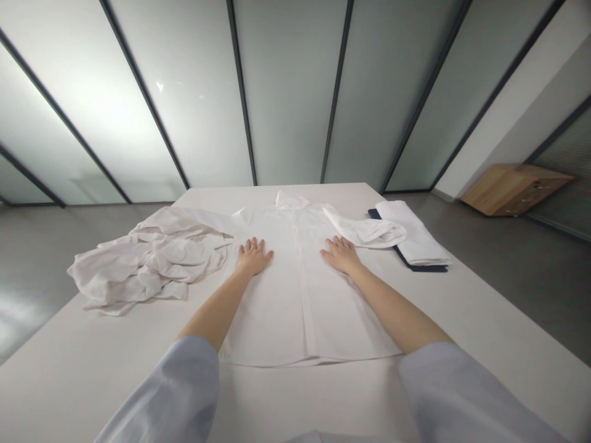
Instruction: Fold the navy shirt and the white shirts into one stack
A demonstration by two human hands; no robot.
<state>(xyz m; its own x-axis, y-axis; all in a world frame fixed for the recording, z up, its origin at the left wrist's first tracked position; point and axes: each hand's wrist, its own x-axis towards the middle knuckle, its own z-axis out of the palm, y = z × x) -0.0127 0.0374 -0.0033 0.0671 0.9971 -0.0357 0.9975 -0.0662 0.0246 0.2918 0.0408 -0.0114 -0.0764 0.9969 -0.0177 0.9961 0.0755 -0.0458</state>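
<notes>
A white button-up shirt (281, 295) lies spread front side up on the table, its collar at the far end and its hem toward me. My left hand (253, 256) rests flat on the left side of the shirt front, fingers spread. Across the button strip, my right hand (340, 255) lies flat on the right side, fingers also apart, just below the shirt's right sleeve (369, 232), which is bent outward. Neither hand grips anything. The left sleeve cannot be told apart from the heap of cloth beside it.
A crumpled heap of white cloth (152, 258) sits at the left table edge. On the right, a folded white garment (410, 232) lies on a dark blue board (427, 268), near the sleeve. The white table (462, 332) carries everything. A wooden cabinet (512, 187) stands beyond, right.
</notes>
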